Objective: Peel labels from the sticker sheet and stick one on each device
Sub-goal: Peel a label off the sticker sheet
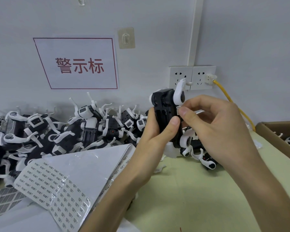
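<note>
**Seating a label on the held device**

Your left hand (pixel 157 131) grips the device (pixel 164 104) upright above the surface (pixel 191 190), fingers curled behind the black body and thumb laid across its front. Your right hand (pixel 216 128) pinches a small label (pixel 178 109) between thumb and forefinger, against the device's right edge, just below its white upper leg. How much of the label already adheres cannot be told; the fingertips cover most of it.

The step in hand appears to be placement. To do it well:

- Brace the device with the left thumb so that it does not twist under pressure.
- Lay one edge of the label down first, then roll the fingertip across it, so that no corner lifts.
- Check that the label sits square on the flat black face and clear of the leg joint.

The sheet (pixel 70 173) lies below and left of the device, one corner curled up, with many labels left in rows. The pile (pixel 40 131) of further devices lies to the device's left. A box (pixel 274 136) holding at least one more stands to its right.
</note>
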A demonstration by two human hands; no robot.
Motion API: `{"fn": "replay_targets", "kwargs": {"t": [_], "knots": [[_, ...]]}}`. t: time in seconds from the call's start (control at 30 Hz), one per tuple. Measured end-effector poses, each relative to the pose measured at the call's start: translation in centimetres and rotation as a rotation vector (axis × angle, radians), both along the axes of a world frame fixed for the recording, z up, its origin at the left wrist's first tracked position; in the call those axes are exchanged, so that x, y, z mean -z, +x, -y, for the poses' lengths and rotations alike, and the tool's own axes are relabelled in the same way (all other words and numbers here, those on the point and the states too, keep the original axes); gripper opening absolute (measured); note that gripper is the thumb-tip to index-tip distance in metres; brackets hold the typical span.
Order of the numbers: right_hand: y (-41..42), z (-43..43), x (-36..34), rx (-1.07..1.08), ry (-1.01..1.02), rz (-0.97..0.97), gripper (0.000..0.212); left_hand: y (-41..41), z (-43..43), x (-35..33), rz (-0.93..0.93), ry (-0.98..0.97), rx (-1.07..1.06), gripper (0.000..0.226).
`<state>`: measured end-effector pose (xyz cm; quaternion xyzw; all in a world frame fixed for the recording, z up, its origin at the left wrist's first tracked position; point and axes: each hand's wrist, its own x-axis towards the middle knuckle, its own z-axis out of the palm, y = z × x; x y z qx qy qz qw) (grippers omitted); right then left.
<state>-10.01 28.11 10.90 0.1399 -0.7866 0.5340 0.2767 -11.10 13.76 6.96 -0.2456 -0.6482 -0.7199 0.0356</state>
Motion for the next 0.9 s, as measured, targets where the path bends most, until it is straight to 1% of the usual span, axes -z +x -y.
{"fn": "replay_targets", "kwargs": {"t": [0.17,0.37,0.5,0.67,0.7,0.8,0.83,0.9], "knots": [[0.1,0.0,-0.1,0.011,0.009,-0.014,0.014,0.0,0.1,0.0,-0.023,-0.021,-0.008,0.040],[0.1,0.1,-0.1,0.038,0.028,-0.023,0.013,0.0,0.0,0.0,-0.039,-0.017,-0.013,0.038],[0.1,0.0,-0.1,0.042,0.020,-0.004,0.011,-0.1,0.1,0.1,-0.037,-0.027,-0.014,0.041],[0.4,0.0,-0.3,0.022,-0.032,0.034,0.012,-0.1,0.7,0.0,0.000,-0.018,0.053,0.041],[0.4,-0.1,-0.4,-0.002,-0.076,0.057,0.015,-0.1,1.0,0.0,0.014,-0.018,0.077,0.042],[0.1,-0.8,-0.7,-0.131,-0.236,0.195,0.034,-0.5,1.3,-0.7,0.094,-0.005,0.150,0.041],[-0.1,-1.0,-0.7,-0.197,-0.256,0.260,0.036,-0.6,1.2,-1.0,0.132,0.017,0.162,0.040],[-0.4,-1.2,-0.5,-0.345,-0.276,0.348,0.031,-0.6,1.2,-1.0,0.208,0.076,0.229,0.043]]}}
